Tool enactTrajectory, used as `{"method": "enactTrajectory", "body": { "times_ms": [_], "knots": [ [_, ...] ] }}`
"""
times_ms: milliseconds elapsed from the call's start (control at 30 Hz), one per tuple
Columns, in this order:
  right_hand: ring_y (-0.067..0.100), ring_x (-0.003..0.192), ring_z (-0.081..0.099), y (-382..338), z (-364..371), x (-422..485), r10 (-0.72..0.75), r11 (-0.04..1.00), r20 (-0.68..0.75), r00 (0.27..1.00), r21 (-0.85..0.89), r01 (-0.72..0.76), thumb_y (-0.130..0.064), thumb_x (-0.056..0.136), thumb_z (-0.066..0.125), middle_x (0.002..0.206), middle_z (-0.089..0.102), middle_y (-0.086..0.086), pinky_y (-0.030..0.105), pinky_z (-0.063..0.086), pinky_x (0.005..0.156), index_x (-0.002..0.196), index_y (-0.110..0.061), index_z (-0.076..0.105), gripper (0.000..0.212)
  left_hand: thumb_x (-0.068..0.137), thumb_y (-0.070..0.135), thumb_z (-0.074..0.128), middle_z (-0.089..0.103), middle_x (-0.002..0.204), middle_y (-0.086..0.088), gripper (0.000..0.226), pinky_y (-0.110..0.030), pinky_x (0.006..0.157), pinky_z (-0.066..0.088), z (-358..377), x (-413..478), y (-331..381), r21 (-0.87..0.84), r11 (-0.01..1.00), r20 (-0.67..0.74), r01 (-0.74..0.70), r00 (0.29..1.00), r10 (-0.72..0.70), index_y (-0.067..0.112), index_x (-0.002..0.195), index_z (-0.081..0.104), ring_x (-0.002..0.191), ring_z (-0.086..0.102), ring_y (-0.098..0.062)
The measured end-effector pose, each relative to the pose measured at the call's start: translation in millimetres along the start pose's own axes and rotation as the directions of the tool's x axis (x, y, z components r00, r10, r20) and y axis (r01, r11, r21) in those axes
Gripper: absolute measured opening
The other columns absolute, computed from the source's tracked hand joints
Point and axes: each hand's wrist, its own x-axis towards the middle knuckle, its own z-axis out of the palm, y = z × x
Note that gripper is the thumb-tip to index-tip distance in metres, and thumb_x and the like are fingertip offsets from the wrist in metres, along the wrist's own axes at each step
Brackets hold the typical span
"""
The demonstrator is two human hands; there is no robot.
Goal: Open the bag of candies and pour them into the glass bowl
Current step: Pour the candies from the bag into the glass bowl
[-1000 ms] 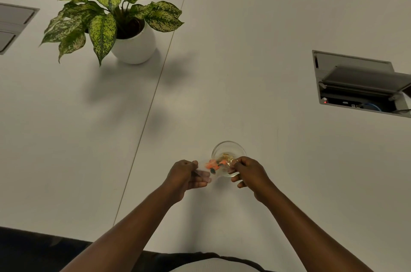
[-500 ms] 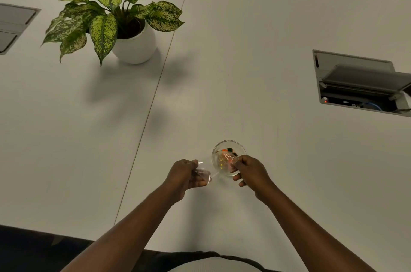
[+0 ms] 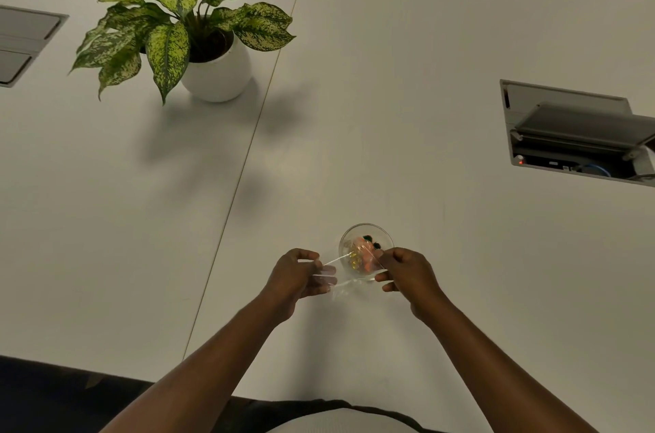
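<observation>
Now candies (image 3: 362, 252) inside glass bowl (image 3: 384, 237)

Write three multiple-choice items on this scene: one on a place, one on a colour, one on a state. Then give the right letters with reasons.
1. Where does the potted plant stand on the table?
A. far left of the bowl
B. right beside the bowl
C. at the near edge

2. What colour is the plant's pot?
A. black
B. white
C. red

3. How is the clear bag held?
A. lying flat, untouched
B. in the left hand only
C. between both hands

Answers: 1 A, it stands far left of the glass bowl. 2 B, the pot is plainly white. 3 C, the left hand and the right hand each pinch one end, over the bowl.
</observation>
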Motion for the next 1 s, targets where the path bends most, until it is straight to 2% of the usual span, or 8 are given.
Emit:
{"method": "enactTrajectory", "body": {
  "times_ms": [200,300,400,567,667,767,900,1000],
  "knots": [
    [0.018,0.072,0.073,-2,-2,-3,-0.068,0.993,-0.014,0.998,0.097,0.069,-0.012,0.095,0.068,0.088,0.077,0.010,0.027,0.057,0.057,0.095,-0.008,0.071,0.004,0.088,0.015,0.077,0.076,0.105,-0.026,0.051,-0.044,0.078,0.062,-3,-6,-3,-0.074,0.997,0.069,-0.002,0.998,0.007,0.008,0.130,0.048,0.097,0.074,-0.046],
    [0.017,0.072,0.072,-4,2,-7,-0.104,0.983,-0.022,0.994,0.147,0.106,-0.009,0.093,0.069,0.084,0.074,0.005,0.026,0.057,0.059,0.096,-0.010,0.069,0.003,0.082,0.002,0.079,0.075,0.102,-0.025,0.065,-0.043,0.078,0.063,-4,-7,-8,-0.076,0.997,0.121,0.021,0.993,-0.012,0.009,0.136,0.043,0.088,0.074,-0.041],
    [0.018,0.074,0.071,-4,8,-11,-0.136,0.977,-0.059,0.989,0.158,0.144,-0.007,0.093,0.068,0.086,0.071,0.003,0.029,0.059,0.063,0.097,-0.011,0.068,0.006,0.083,-0.012,0.070,0.072,0.093,-0.021,0.063,-0.041,0.074,0.063,-5,-9,-14,-0.058,0.997,0.055,-0.043,0.997,0.047,0.008,0.137,0.045,0.075,0.075,-0.033],
    [0.020,0.080,0.070,-6,11,-18,-0.163,0.967,-0.054,0.985,0.187,0.170,-0.006,0.094,0.067,0.092,0.070,0.004,0.030,0.060,0.066,0.101,-0.022,0.070,0.018,0.085,-0.008,0.069,0.074,0.099,-0.024,0.059,-0.039,0.073,0.061,-11,-18,-24,0.029,0.993,0.005,-0.111,0.994,0.111,0.010,0.137,0.049,0.078,0.072,-0.030],
    [0.020,0.086,0.070,-8,13,-23,-0.169,0.968,-0.016,0.985,0.184,0.169,-0.014,0.095,0.070,0.103,0.071,0.008,0.025,0.058,0.065,0.105,-0.025,0.073,0.016,0.087,0.002,0.072,0.071,0.112,-0.021,0.061,-0.040,0.081,0.057,-14,-25,-26,0.140,0.983,0.011,-0.120,0.993,0.119,0.016,0.141,0.046,0.092,0.073,-0.031],
    [0.024,0.093,0.072,-11,16,-26,-0.194,0.973,0.017,0.981,0.131,0.190,-0.011,0.095,0.068,0.112,0.074,0.004,0.020,0.057,0.063,0.103,-0.025,0.074,0.018,0.087,0.025,0.076,0.064,0.121,-0.004,0.065,-0.032,0.085,0.054,-17,-31,-21,0.304,0.938,-0.035,-0.164,0.982,0.183,0.028,0.142,0.043,0.110,0.065,-0.022],
    [0.029,0.094,0.071,-12,24,-34,-0.241,0.970,0.083,0.967,0.010,0.241,-0.016,0.095,0.066,0.102,0.075,-0.005,0.038,0.061,0.081,0.098,-0.039,0.074,0.024,0.084,0.043,0.078,0.060,0.125,0.010,0.069,-0.029,0.089,0.050,-18,-36,-9,0.431,0.847,-0.012,-0.310,0.937,0.349,0.035,0.143,0.041,0.116,0.057,-0.010],
    [0.021,0.087,0.067,-11,34,-40,-0.283,0.957,0.150,0.947,-0.028,0.290,-0.020,0.094,0.068,0.102,0.074,0.001,0.036,0.059,0.079,0.100,-0.043,0.075,0.025,0.085,0.039,0.078,0.071,0.113,0.009,0.045,-0.028,0.085,0.055,-19,-38,-1,0.406,0.845,0.058,-0.348,0.932,0.357,0.032,0.125,0.061,0.108,0.066,-0.009]
  ]
}}
